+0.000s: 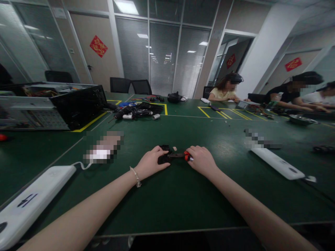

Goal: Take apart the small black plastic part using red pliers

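My left hand (151, 162) rests on the green table with its fingers curled round a small black part (164, 157). My right hand (201, 159) is closed on a screwdriver with a red and black handle (186, 156). Its dark shaft points left into the black part. The two hands sit close together at the table's middle, a little in front of me. A beaded bracelet (136, 176) circles my left wrist.
An open black computer case (52, 104) stands at the far left. White power banks lie at near left (31, 202) and at right (277, 162). Tools and cables (136, 111) lie farther back. Other people sit working at the far right (226, 91).
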Demonstrator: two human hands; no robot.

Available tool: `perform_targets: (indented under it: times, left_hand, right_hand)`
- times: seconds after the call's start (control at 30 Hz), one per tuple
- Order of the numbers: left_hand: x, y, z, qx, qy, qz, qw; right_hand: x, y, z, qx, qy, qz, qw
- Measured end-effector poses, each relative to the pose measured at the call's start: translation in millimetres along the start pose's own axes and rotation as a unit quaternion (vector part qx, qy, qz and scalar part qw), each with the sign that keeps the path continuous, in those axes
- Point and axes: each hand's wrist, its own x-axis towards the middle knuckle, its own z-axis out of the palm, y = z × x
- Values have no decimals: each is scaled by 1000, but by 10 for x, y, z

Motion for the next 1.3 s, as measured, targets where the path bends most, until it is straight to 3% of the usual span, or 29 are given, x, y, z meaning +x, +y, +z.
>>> perform_targets:
  times: [1.3]
  left_hand:
    - [-3, -15, 0, -5, -12, -1, 1000]
  right_hand:
    - [-12, -2, -10, 12, -2, 6, 1000]
